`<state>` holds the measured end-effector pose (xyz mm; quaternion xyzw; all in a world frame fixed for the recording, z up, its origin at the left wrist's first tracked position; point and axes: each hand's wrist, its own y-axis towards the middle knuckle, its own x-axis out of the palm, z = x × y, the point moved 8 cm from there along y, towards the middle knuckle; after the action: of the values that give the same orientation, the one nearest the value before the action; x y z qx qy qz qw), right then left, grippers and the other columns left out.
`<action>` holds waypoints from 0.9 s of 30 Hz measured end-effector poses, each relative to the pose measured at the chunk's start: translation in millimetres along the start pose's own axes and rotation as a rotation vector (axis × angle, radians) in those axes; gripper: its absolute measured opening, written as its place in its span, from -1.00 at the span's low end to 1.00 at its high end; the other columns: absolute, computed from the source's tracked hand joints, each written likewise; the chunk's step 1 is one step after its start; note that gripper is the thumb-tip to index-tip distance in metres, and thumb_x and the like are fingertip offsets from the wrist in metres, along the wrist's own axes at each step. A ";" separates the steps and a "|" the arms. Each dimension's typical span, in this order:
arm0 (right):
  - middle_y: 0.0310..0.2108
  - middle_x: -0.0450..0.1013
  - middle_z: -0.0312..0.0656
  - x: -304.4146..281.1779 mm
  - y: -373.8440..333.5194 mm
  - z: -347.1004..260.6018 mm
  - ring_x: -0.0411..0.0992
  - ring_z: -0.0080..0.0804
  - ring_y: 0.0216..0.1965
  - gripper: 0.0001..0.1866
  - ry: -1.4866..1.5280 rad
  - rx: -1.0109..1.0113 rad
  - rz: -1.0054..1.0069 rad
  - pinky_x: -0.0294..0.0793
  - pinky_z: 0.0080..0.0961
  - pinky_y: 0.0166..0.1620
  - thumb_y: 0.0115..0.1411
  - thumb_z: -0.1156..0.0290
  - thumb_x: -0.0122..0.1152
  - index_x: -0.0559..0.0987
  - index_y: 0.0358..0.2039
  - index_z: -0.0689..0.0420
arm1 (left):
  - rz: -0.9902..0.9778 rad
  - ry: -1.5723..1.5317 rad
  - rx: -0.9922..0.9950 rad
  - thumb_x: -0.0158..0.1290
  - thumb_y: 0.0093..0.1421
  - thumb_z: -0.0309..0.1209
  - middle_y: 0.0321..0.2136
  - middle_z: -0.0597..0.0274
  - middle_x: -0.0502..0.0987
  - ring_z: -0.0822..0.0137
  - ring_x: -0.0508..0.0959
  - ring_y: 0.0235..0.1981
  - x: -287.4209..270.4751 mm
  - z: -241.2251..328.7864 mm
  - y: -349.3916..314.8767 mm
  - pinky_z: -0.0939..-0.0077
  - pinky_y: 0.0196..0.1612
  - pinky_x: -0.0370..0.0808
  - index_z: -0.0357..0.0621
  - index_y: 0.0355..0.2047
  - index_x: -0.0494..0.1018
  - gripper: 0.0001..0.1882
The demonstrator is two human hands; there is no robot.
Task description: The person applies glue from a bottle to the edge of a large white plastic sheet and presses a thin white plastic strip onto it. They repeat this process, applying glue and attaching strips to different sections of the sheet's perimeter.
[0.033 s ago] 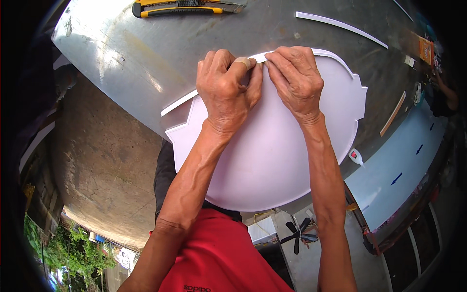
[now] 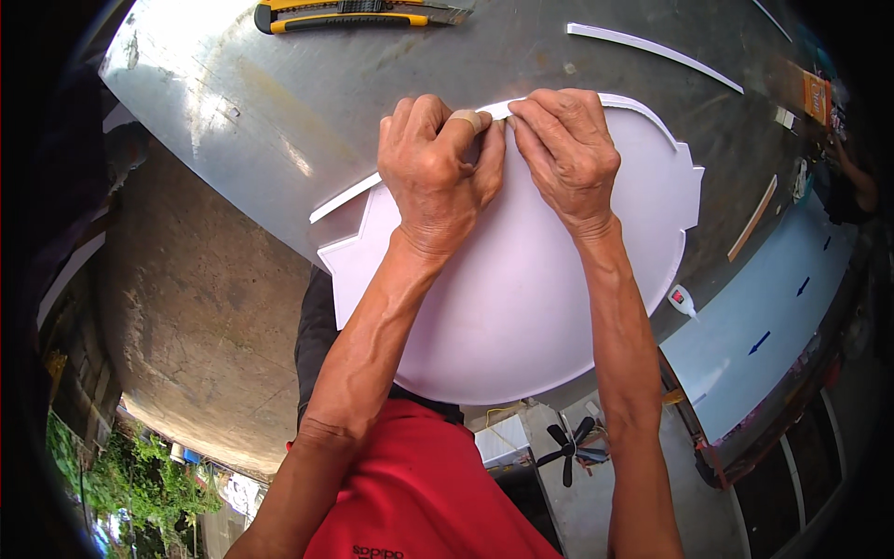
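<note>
A large white round panel (image 2: 521,307) with notched tabs lies on a grey metal table (image 2: 233,102). A thin white strip (image 2: 345,196) runs along the panel's upper edge, and its left end sticks out past the rim. My left hand (image 2: 438,168), with a bandage on one finger, pinches the strip at the top of the panel. My right hand (image 2: 568,154) pinches the same strip right beside it, fingertips nearly touching the left hand's. The stretch of strip under the fingers is hidden.
A yellow and black utility knife (image 2: 363,16) lies at the table's far edge. A loose curved white strip (image 2: 652,48) lies far right, with a wooden stick (image 2: 752,219) and a small glue bottle (image 2: 683,301) right of the panel. Another person's arm (image 2: 852,186) shows at the right rim.
</note>
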<state>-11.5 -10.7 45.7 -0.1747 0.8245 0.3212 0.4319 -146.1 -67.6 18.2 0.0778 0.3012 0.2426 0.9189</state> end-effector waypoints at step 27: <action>-0.28 0.59 -0.28 3.3 1.4 -6.5 0.53 -0.27 -0.17 -0.72 -0.035 -0.018 -0.017 0.62 -0.37 -0.13 -0.03 0.63 0.58 0.74 -0.27 0.18 | 0.031 0.014 -0.006 0.49 -0.05 -0.56 -0.54 0.31 0.40 0.31 0.38 -0.49 -12.4 0.8 -3.5 0.37 -0.44 0.34 -0.10 -0.35 0.74 -0.77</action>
<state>-18.1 -14.1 46.3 -0.1801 0.8125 0.3277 0.4474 -153.0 -76.7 24.3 0.0780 0.3055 0.2580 0.9132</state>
